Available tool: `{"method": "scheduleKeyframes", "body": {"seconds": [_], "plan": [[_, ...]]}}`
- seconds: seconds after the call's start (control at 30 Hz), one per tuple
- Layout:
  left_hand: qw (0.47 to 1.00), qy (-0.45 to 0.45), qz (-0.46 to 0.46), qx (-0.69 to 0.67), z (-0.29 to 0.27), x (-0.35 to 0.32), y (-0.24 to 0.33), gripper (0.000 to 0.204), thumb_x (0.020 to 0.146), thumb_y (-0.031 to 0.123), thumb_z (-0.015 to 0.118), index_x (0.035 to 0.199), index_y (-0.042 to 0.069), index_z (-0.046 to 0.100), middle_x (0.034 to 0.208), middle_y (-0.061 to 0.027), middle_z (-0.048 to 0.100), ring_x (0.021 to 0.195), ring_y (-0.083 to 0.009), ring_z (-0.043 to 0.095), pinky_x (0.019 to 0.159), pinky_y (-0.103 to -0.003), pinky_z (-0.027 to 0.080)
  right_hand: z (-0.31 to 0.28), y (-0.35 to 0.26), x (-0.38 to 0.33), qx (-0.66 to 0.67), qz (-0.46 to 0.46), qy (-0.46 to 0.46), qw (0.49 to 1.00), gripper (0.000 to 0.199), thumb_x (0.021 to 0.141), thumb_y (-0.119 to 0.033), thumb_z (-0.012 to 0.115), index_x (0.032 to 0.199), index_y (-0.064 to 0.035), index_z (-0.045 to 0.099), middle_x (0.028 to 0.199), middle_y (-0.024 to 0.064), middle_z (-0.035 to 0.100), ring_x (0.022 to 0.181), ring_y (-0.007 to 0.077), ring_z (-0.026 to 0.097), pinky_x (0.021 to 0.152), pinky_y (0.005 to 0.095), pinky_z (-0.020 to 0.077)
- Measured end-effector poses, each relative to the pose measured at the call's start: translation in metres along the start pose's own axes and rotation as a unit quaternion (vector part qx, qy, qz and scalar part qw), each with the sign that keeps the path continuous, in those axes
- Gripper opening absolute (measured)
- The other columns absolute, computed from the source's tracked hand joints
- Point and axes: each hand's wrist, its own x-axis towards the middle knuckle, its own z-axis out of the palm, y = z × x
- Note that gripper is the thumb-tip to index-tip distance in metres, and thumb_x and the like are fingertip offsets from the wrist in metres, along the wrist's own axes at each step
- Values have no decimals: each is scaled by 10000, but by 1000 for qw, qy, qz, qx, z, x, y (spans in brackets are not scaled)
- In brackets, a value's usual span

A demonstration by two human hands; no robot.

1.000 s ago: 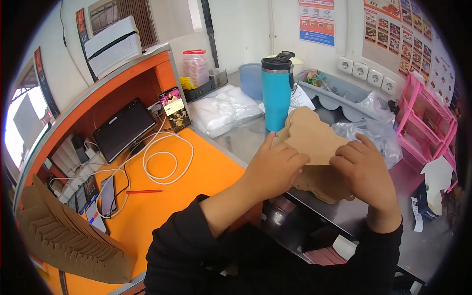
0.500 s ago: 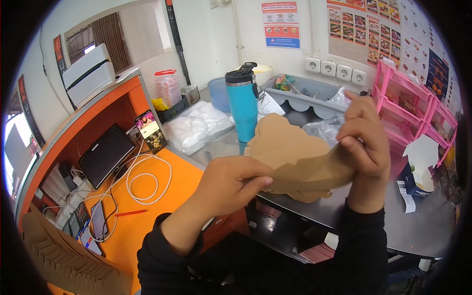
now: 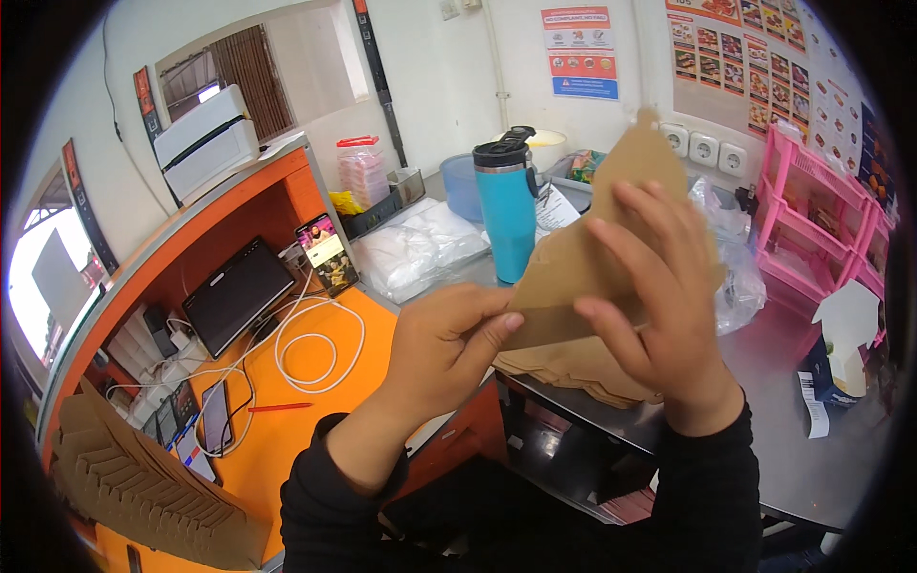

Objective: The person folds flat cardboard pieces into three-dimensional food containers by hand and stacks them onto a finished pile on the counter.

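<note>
A brown cardboard blank (image 3: 562,272) with folded panels stands raised above the steel counter. My left hand (image 3: 435,349) pinches its lower left corner between thumb and fingers. Fingers spread, my right hand (image 3: 669,306) lies against the blank's right side without gripping it; part of the cardboard is hidden behind that hand. Below, at the counter's near edge, more flat cardboard blanks (image 3: 583,368) lie in a stack. A turquoise tumbler (image 3: 504,215) with a black lid stands just behind the blank, to its left.
White plastic bags (image 3: 415,246) lie left of the tumbler. A phone (image 3: 325,253) leans beside a coiled white cable (image 3: 320,344) on the orange desk. Folded cardboard (image 3: 143,477) stands at lower left. Rightward are a pink rack (image 3: 812,205) and an opened box (image 3: 845,344).
The cardboard blank has been raised and its far panel now points up. My right hand has moved from curled at the right edge to spread against the panel. The view has shifted slightly left.
</note>
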Motion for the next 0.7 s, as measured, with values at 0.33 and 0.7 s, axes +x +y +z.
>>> {"method": "scheduleKeyframes", "body": {"seconds": [0.33,0.7], "plan": [[992,19,113,-54,2,-8,9,212,751,43,602,954,-15,584,690,-130,544,605,-236,535,546,-291,417,16,1,1,178,-27,-1,984,598,746,-308,608,1188,52,430,1231,231,419,1171,341,392,993,456,224],[986,125,101,-48,13,-8,2,214,759,45,587,965,24,531,786,-96,576,704,-212,570,638,-288,446,29,11,-4,284,-64,6,957,168,718,-142,624,856,-47,617,772,87,595,803,243,582,909,448,352]]}}
